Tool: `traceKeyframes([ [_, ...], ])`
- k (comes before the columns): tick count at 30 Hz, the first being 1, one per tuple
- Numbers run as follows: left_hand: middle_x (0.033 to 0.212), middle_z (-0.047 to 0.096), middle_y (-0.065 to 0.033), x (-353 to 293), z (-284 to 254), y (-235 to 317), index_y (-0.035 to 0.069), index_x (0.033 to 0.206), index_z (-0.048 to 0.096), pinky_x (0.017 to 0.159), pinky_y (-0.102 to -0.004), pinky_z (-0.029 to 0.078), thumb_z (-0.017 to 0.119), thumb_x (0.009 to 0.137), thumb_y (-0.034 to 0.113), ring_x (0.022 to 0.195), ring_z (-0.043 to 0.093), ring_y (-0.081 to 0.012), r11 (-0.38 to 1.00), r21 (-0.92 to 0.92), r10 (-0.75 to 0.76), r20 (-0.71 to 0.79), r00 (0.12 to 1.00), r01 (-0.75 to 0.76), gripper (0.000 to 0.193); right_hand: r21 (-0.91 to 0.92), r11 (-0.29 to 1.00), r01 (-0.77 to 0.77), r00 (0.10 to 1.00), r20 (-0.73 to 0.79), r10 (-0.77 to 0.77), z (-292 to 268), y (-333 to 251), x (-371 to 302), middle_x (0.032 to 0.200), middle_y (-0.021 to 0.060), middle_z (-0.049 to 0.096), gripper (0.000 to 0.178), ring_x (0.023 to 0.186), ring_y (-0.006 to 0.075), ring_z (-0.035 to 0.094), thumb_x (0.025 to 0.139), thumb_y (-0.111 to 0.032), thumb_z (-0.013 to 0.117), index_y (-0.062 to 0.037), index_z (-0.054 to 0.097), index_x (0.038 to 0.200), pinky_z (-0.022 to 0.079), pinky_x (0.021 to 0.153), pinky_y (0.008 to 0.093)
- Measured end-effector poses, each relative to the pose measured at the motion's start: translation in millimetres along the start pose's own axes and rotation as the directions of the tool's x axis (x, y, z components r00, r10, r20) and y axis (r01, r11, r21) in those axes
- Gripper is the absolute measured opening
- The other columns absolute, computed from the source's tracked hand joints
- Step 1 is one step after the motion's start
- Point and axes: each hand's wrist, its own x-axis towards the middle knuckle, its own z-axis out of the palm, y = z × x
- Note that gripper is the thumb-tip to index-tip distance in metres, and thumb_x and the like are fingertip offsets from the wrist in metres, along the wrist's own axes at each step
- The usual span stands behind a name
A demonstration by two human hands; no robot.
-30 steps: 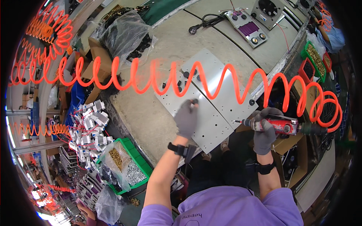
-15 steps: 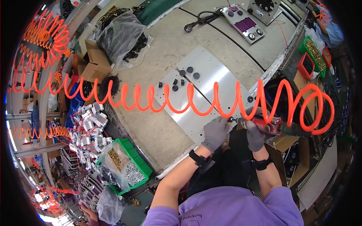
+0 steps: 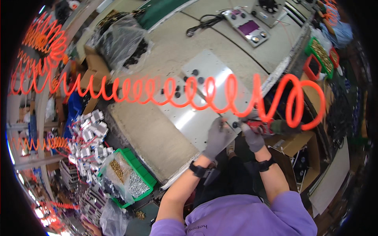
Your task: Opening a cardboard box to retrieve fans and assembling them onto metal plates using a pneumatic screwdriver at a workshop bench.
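My right hand [image 3: 252, 138], in a grey glove, is closed around a red and black air screwdriver [image 3: 260, 126] at the bench's front edge. Its tip points left, toward a small round black part [image 3: 235, 124] at the near corner of a grey metal panel [image 3: 188, 126]. Just left of that part, my gloved left hand [image 3: 216, 138] is over the panel's front edge, fingers drawn together; what they hold is too blurred to make out. Black round caps [image 3: 201, 80] sit on the panels. An orange coiled hose [image 3: 173, 91] crosses above the panels to the screwdriver's side.
A green bin [image 3: 143, 173] of brass and silver small hardware stands left, beside piled white parts [image 3: 90, 133]. A plastic bag [image 3: 122, 43] of black parts lies at the far left. A stove-like unit [image 3: 247, 27] stands far right; an open carton [image 3: 301, 153] is near right.
Both hands and the screwdriver have shifted slightly left in view, as has the whole scene. My left hand has come away from the screwdriver's tip, and the hose has swung.
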Motion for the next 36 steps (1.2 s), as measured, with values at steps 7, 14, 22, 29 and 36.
traceKeyframes([
  [7, 0.084, 0.054, -0.0073, -20.8, -33.6, -0.2, 0.0, 0.101, 0.049, 0.058, -0.0241, 0.044, 0.044, 0.088, 0.015, 0.067, 0.051, -0.0127, 0.177, -0.795, -0.335, 0.506, 0.795, 0.58, 0.02, 0.128, 0.992, 0.016, 0.999, 0.042, -0.021, 0.0, -14.8, 1.5, 0.089, 0.0037, 0.057, 0.021, 0.083, 0.0141, 0.055, 0.072, -0.002, 0.059, -0.0044, 0.054, 0.092, 0.045, 0.073, 0.0277],
  [14, 0.077, 0.053, -0.0036, -37.8, -43.8, -12.4, 0.004, 0.097, 0.05, 0.056, -0.0204, 0.042, 0.049, 0.087, 0.019, 0.063, 0.05, -0.0111, 0.018, -0.837, -0.313, 0.515, 0.798, 0.547, 0.019, 0.769, 0.64, -0.012, 0.997, -0.043, 0.071, 4.5, -75.2, -14.1, 0.085, 0.0062, 0.054, 0.027, 0.073, 0.0149, 0.054, 0.07, -0.002, 0.049, -0.0033, 0.049, 0.098, 0.046, 0.066, 0.0299],
  [22, 0.07, 0.048, -0.0008, -44.5, -48.9, -8.2, 0.003, 0.096, 0.049, 0.048, -0.0197, 0.037, 0.045, 0.089, 0.026, 0.055, 0.04, -0.0079, -0.194, -0.83, -0.259, 0.558, 0.788, 0.524, 0.025, 0.822, 0.556, 0.126, 0.975, -0.205, 0.082, 35.2, -95.7, -15.4, 0.087, 0.0076, 0.055, 0.039, 0.071, 0.017, 0.056, 0.062, -0.004, 0.05, -0.0088, 0.047, 0.101, 0.044, 0.078, 0.0404],
  [29, 0.067, 0.046, -0.0004, -47.1, -59.2, 5.4, 0.004, 0.09, 0.049, 0.046, -0.0196, 0.036, 0.045, 0.089, 0.029, 0.052, 0.038, -0.0078, -0.287, -0.84, -0.234, 0.527, 0.817, 0.46, 0.025, 0.797, 0.601, 0.06, 0.967, -0.196, 0.163, 51.9, -90.2, -18.9, 0.084, 0.0055, 0.054, 0.04, 0.07, 0.016, 0.055, 0.062, -0.006, 0.049, -0.0094, 0.046, 0.102, 0.044, 0.078, 0.0412],
  [36, 0.071, 0.05, -0.0024, -45.5, -66.2, 26.5, 0.001, 0.1, 0.049, 0.052, -0.0229, 0.039, 0.046, 0.089, 0.022, 0.056, 0.044, -0.0096, -0.106, -0.947, -0.498, 0.313, 0.809, 0.302, 0.024, 0.823, 0.562, 0.081, 0.943, -0.246, 0.224, 57.8, -83.7, -13.6, 0.086, 0.0055, 0.055, 0.036, 0.067, 0.0144, 0.056, 0.067, -0.012, 0.054, -0.0087, 0.046, 0.102, 0.044, 0.077, 0.0391],
])
